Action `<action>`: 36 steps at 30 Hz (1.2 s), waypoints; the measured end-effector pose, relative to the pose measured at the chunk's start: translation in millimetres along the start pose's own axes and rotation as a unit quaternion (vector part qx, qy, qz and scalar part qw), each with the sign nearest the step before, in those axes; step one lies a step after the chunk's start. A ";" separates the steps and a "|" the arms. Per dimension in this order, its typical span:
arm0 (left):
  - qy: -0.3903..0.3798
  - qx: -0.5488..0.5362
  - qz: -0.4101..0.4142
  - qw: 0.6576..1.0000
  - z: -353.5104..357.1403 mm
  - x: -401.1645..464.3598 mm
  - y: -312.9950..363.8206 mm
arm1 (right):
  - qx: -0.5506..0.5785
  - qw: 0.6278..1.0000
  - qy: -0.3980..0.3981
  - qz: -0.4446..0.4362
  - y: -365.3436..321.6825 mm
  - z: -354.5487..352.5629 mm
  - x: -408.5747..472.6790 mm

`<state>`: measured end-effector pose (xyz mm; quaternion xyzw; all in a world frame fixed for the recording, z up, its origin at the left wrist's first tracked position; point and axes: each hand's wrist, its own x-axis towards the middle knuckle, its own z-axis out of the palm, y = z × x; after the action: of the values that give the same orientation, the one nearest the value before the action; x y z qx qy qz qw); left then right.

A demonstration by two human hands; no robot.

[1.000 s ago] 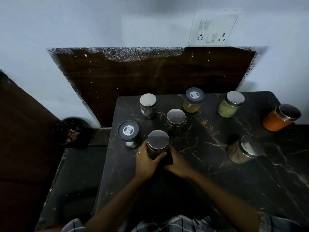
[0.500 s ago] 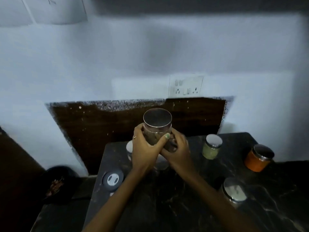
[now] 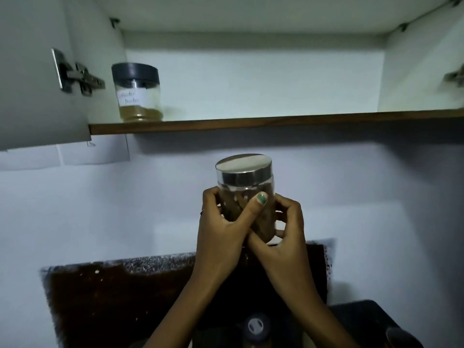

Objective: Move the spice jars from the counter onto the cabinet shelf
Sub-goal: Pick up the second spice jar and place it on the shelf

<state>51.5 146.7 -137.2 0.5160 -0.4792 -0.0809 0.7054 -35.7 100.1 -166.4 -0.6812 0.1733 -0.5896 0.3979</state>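
A clear spice jar [image 3: 244,179] with a steel lid and brown contents is held upright in the air, below the cabinet shelf [image 3: 251,123]. My left hand [image 3: 221,237] wraps its left side, thumb across the front. My right hand [image 3: 281,234] cups its right side and base. On the shelf at the far left stands a black-lidded jar [image 3: 136,92] with a paper label and yellow-brown powder. At the bottom edge the dark counter [image 3: 356,320] shows a black-lidded jar [image 3: 256,327] and part of another jar [image 3: 399,337].
The cabinet door [image 3: 32,71] hangs open at the left with a metal hinge [image 3: 77,75]; a second hinge [image 3: 454,76] is at the right wall. Most of the shelf right of the labelled jar is bare. A dark backsplash panel [image 3: 113,297] lies below.
Both hands have lifted the steel-lidded jar from the counter up toward the shelf. My view has tilted upward, so the open cabinet is in sight and most counter jars have dropped out of view.
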 end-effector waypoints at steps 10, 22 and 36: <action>-0.062 -0.077 -0.033 0.995 11.7 21.9 35.2 | 0.244 0.957 -0.112 0.112 -18.0 -21.2 22.1; -0.092 -0.135 -0.058 0.985 34.4 16.9 37.3 | 0.019 0.995 0.072 -0.062 -26.2 -19.4 16.4; -0.091 -0.118 -0.044 0.988 28.2 35.4 48.0 | 0.044 0.995 -0.009 -0.090 -42.0 -30.0 29.6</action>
<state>30.5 128.6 -77.3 0.4400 -0.5053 -0.2146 0.7107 -66.5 95.3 -115.7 -0.6815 0.0818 -0.6235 0.3744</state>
